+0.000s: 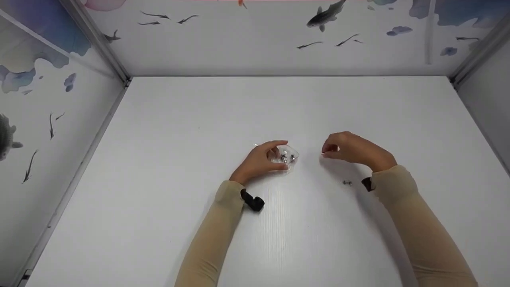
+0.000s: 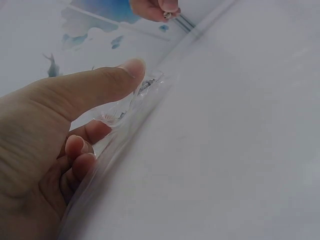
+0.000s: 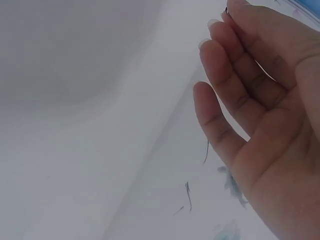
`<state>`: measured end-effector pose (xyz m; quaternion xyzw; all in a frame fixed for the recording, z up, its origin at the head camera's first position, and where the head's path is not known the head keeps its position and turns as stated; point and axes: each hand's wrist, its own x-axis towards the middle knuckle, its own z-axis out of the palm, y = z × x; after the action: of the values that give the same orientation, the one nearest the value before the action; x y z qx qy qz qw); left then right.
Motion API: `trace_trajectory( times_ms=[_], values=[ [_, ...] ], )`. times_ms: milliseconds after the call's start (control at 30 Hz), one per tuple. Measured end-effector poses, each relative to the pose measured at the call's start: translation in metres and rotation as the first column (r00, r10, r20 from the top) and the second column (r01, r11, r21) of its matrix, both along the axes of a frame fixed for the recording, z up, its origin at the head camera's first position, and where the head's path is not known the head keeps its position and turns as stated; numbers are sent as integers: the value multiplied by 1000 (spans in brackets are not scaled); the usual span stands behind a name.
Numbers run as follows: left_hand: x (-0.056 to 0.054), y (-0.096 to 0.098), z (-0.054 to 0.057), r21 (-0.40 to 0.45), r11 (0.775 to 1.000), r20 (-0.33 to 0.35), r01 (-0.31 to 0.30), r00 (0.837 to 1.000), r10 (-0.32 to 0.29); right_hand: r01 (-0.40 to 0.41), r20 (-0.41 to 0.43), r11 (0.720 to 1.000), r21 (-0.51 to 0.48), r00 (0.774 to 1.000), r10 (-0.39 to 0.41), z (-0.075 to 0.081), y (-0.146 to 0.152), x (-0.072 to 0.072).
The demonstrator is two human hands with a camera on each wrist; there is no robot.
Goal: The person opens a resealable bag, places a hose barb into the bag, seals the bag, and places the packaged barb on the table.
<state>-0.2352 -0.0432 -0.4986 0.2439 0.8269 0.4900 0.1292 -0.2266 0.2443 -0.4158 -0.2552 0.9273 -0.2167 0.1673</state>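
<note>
A clear plastic bag [image 1: 294,153] with several small shiny metal pieces [image 1: 284,158] in it lies near the middle of the table. My left hand [image 1: 261,160] holds the bag, thumb at its near side and fingers at the far side. In the left wrist view the thumb [image 2: 107,85] lies along the crinkled plastic. To the right of the bag, my right hand [image 1: 352,149] pinches a small metal piece [image 2: 167,15] between thumb and fingertips. Its exact kind is too small to tell. The right wrist view shows the other fingers [image 3: 215,60] loosely bent.
Small metal pieces [image 1: 347,183] lie on the white table [image 1: 199,107] below the right hand, close to the right sleeve. Panels painted with fish [image 1: 326,16] stand behind the table and along its left side. A black wrist strap [image 1: 253,200] sticks out beside the left sleeve.
</note>
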Motion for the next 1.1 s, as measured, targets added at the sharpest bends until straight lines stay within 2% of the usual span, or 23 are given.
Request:
trace_trajectory(
  times_ms=[533, 1100],
  values=[
    [0, 0, 2, -9, 1000, -8, -7, 1000, 7, -89, -74, 993, -74, 994, 84, -3, -44, -12],
    [-1, 0, 1, -7, 1000, 3, -8, 1000, 8, -116, -60, 986, -120, 992, 110, -8, -71, -15]
  ],
)
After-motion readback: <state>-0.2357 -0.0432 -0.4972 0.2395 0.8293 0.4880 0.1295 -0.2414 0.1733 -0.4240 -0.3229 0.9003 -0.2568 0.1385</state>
